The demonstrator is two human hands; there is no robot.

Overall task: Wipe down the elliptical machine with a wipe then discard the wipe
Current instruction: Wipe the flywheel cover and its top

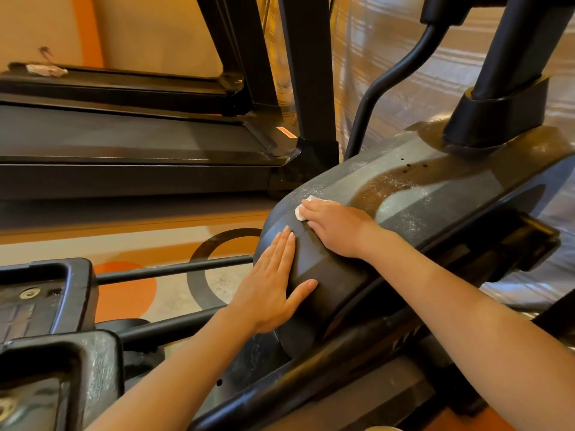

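Now your right hand [337,227] presses the white wipe [301,212] under its fingers onto the elliptical machine's dusty housing [413,194], while just beside it your left hand [272,281] rests flat, fingers straight.

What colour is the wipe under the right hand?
White; the wipe shows at the right hand's fingertips in the head view.
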